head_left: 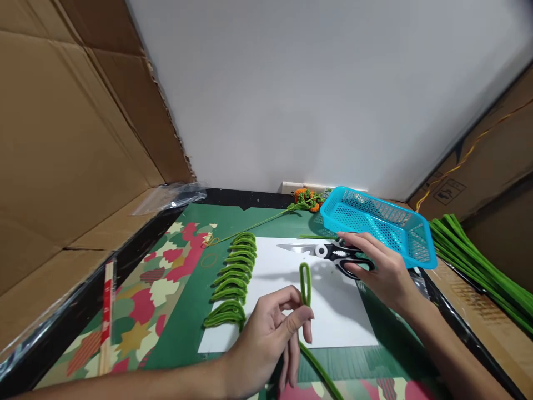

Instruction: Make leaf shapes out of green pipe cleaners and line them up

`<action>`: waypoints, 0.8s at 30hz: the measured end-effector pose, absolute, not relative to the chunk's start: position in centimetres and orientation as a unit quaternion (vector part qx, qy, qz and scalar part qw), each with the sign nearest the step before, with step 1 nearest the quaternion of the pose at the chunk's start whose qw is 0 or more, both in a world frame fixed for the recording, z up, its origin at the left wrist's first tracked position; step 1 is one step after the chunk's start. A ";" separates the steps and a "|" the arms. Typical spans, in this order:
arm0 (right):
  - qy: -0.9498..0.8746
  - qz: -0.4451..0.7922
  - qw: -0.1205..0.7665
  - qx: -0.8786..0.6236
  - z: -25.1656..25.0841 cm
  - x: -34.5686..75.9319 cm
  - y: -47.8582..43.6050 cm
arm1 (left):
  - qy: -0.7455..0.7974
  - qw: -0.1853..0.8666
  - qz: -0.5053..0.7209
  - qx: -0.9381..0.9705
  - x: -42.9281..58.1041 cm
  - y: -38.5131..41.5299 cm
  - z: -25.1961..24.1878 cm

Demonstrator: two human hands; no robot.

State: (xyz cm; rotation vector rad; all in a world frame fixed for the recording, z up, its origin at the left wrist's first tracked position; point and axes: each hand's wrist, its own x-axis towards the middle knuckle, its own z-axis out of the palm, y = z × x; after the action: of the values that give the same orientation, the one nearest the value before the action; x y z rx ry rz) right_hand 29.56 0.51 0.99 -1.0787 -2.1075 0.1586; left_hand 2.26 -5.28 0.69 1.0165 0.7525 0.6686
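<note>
My left hand (280,328) pinches a green pipe cleaner (306,278) between thumb and fingers. Its top is bent into a narrow upright loop, and a long tail hangs below the hand towards the front edge. At the right, my right hand (378,266) has its thumb and fingers closed about the black-and-white handles of a pair of scissors (333,251). The blades point left, low over a white sheet of paper (270,272); I cannot tell whether they rest on it. Left of my left hand, several bent green pipe-cleaner pieces (233,278) lie in a column along the paper's left side.
A blue perforated basket (375,222) stands at the back right. Beside it lie orange flowers (306,195) on a green stem. A bundle of green pipe cleaners (478,266) is at the far right. Wooden chopsticks (107,316) lie left. Cardboard (75,111) walls the left side.
</note>
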 end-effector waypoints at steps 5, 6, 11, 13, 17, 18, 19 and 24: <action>-0.811 0.086 0.368 -0.446 1.0 28.8 -0.1 | 0.360 0.729 0.350 0.464 2.1 -5.7 0.4; -0.808 0.090 0.369 -0.450 1.1 28.5 -0.2 | 0.358 0.727 0.359 0.464 2.0 -5.8 0.4; -0.796 0.071 0.397 -0.451 1.6 27.9 -0.2 | 0.327 0.732 0.396 0.447 1.9 -5.7 0.8; -0.796 0.075 0.400 -0.447 1.7 27.9 -0.2 | 0.300 0.734 0.414 0.446 1.9 -5.4 1.3; -0.802 0.066 0.404 -0.434 1.7 27.7 -0.3 | 0.271 0.742 0.417 0.450 1.9 -4.8 2.6; -0.803 0.064 0.406 -0.432 1.7 27.6 -0.4 | 0.272 0.745 0.410 0.451 1.9 -4.7 2.8; -0.803 0.062 0.407 -0.431 1.6 27.6 -0.4 | 0.276 0.748 0.401 0.451 1.9 -4.7 3.0; -0.805 0.054 0.401 -0.433 1.5 27.3 -0.5 | 0.281 0.771 0.351 0.451 2.0 -4.9 3.2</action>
State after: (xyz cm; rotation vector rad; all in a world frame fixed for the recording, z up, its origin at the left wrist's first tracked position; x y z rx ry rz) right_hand 27.27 -0.46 1.50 -1.0943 -2.0360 0.1374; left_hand 2.05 -4.88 3.18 0.9789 0.6087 0.7615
